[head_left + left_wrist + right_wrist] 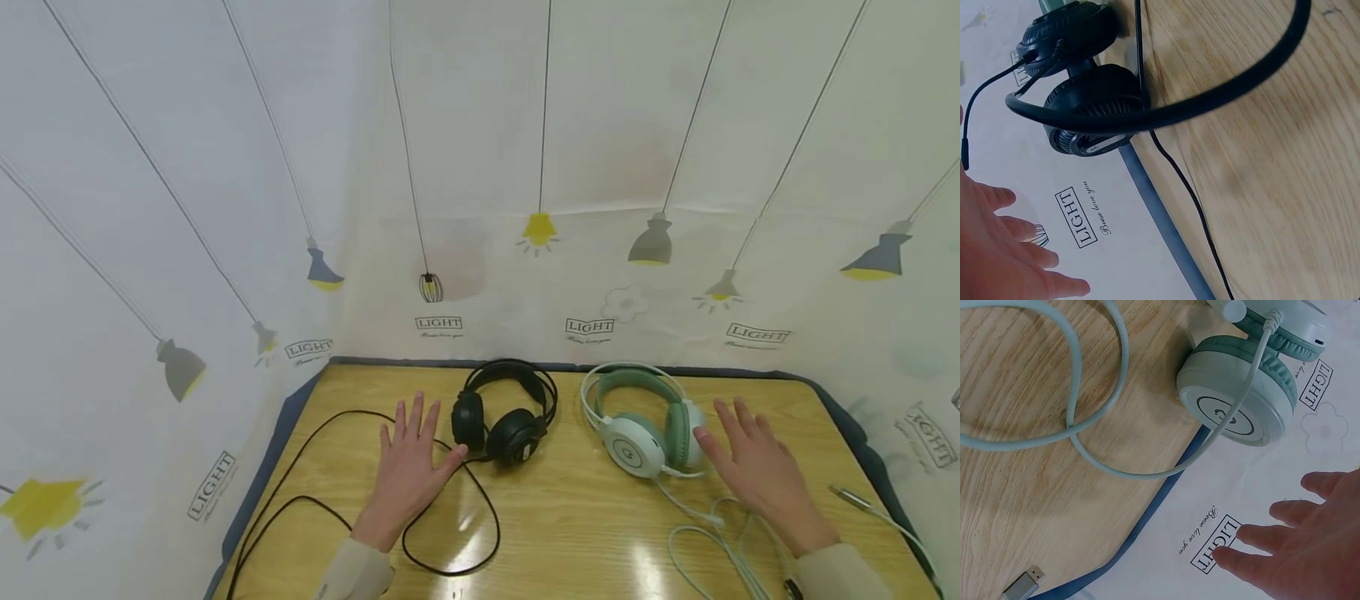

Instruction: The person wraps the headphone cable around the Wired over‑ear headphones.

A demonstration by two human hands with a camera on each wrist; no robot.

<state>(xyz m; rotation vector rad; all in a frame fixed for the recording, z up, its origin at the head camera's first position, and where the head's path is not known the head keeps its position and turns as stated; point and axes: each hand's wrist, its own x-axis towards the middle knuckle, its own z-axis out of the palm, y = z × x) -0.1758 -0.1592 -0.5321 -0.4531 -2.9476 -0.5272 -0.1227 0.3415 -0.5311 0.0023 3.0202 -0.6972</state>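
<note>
A pair of black headphones (517, 433) lies left of centre at the back of the wooden table, with a thin mic boom (985, 87) showing in the left wrist view. To its right is a white and green pair of headphones (633, 442). My left hand (408, 479) is spread with straight fingers beside the black pair, thumb near the ear cup and black cable. On the other side, my right hand (765, 475) has extended fingers, its thumb close to the white ear cup (1235, 400); whether they touch I cannot tell. Neither hand holds anything.
A black cable (491, 508) loops over the table's left part. Pale green cable (682, 558) coils at the right, and a USB plug (851, 498) lies near the right edge. A white cloth printed with lamps (480, 167) hangs behind the table (570, 542).
</note>
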